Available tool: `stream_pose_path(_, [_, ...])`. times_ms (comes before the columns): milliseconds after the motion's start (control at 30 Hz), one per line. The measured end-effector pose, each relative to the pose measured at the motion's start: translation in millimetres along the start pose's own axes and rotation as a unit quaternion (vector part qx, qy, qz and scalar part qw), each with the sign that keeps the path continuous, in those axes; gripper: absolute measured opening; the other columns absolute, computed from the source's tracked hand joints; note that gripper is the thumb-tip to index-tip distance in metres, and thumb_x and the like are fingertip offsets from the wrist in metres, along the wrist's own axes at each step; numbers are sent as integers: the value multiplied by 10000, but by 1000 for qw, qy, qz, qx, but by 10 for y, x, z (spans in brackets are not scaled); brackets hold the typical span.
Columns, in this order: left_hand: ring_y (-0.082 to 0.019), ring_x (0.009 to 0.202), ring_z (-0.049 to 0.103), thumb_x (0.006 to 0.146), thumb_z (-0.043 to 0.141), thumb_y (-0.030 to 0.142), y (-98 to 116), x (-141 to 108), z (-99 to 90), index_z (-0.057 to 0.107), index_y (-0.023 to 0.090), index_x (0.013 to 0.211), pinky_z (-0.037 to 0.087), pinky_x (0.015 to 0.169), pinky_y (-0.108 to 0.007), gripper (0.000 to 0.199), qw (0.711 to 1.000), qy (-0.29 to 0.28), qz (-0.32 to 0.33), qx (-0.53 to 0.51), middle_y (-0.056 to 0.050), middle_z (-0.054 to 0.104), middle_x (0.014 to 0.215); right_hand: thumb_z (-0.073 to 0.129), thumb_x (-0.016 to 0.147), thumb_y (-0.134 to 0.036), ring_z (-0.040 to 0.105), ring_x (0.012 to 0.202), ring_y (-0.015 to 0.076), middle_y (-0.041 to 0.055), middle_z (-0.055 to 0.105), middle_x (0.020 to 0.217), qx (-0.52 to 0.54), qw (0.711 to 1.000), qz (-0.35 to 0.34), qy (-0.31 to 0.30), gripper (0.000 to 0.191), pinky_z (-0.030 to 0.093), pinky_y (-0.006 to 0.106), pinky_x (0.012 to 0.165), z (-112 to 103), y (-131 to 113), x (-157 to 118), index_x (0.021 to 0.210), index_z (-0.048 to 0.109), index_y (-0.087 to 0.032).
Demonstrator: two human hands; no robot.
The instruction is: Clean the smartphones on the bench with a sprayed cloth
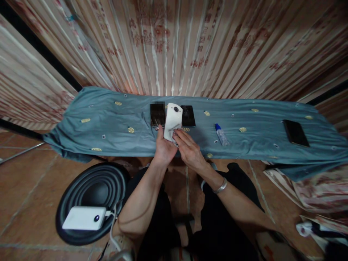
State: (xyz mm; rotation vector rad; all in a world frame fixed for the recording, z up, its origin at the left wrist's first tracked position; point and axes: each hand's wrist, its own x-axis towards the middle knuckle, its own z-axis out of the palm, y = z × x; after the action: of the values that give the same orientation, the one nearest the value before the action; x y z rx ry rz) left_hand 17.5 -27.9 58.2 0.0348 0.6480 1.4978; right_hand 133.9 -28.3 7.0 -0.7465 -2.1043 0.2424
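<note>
A white phone (174, 116), its round camera lens at the top, is tilted above the near edge of the cloth-covered table. My left hand (164, 146) holds it by the lower left side, thumb along the edge. My right hand (189, 146) presses a small thin pale cloth or wipe (172, 132) against the phone's lower back, fingers together. Behind the phone lie two dark phones, one on the left (157, 115) and one on the right (188, 116). A clear bottle with a blue cap (222, 135) lies to the right of my hands.
Blue-green cloth (108, 123) covers the narrow table. A dark phone (295, 133) lies at its right end. Patterned curtains (168, 47) hang behind. On the floor, lower left, a white power bank (84, 218) with a cable rests on a black ringed round object (70, 192).
</note>
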Motion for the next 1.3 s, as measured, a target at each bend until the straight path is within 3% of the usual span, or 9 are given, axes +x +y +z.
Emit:
stream_pose_path(133, [-169,1099,651,994,365,365,-38,-28,48,699,100,1062,432,1050,-271,432,999,0,21,-25,-73,756,932,362,991,-172,430,1388,231,112,515,1450,-19,999,28,12,461,402,478,1155,-38,102,10,1439,467,-203])
stream_pose_path(233, [-176,1139,636,985,388,308,-96,-52,67,667,100,1161,434,1052,-280,389,1000,5,13,-12,-81,751,1042,360,983,-185,414,1397,236,110,480,1480,-29,998,50,7,479,382,484,1163,-75,200,46,1455,442,-200])
stream_pose_path(467, [-223,1232,585,980,389,325,-176,-97,68,631,138,1245,438,1056,-348,405,998,23,-34,51,-83,715,1176,328,963,-169,358,1431,215,71,432,1518,-32,996,80,8,523,334,474,1191,-114,254,115,1478,401,-225])
stream_pose_path(633, [-174,1283,540,995,359,292,-198,-59,90,589,97,1297,378,1099,-272,427,999,10,22,42,-107,655,1292,296,982,-184,347,1437,211,91,461,1496,-24,999,31,-31,501,341,460,1190,-79,105,177,1467,419,-193])
stream_pose_path(800, [-165,1253,560,977,415,249,-338,-26,49,660,146,1189,395,1076,-274,340,996,-32,56,68,-79,687,1230,321,973,-188,303,1458,216,81,436,1513,-47,997,38,-37,498,296,478,1210,-169,230,359,1458,429,-213])
stream_pose_path(900, [-162,1123,627,967,441,264,-437,-17,-16,713,165,1018,461,970,-249,294,992,-26,51,108,-51,734,1074,307,966,-170,292,1463,218,93,411,1527,-53,997,56,-9,504,286,484,1211,-219,375,410,1456,424,-192])
stream_pose_path(1000, [-158,913,663,960,443,290,-478,-23,-71,703,186,1046,516,745,-245,293,986,-33,33,162,-36,731,1015,299,969,-175,305,1458,216,101,414,1526,-44,997,71,4,499,286,474,1210,-241,486,394,1451,425,-176])
stream_pose_path(1100, [-147,813,657,946,462,301,-473,-43,-78,687,190,1103,472,583,-220,297,978,-27,25,203,-40,725,1043,291,982,-198,313,1455,203,77,426,1524,-28,996,90,6,495,290,471,1207,-264,549,381,1462,409,-207])
stream_pose_path(1300, [-168,796,678,928,482,323,-475,-80,-49,682,159,1095,462,544,-230,308,978,-25,14,208,-69,730,1018,268,1003,-260,376,1425,204,96,479,1488,-4,991,131,33,488,313,474,1186,-267,636,353,1472,395,-210])
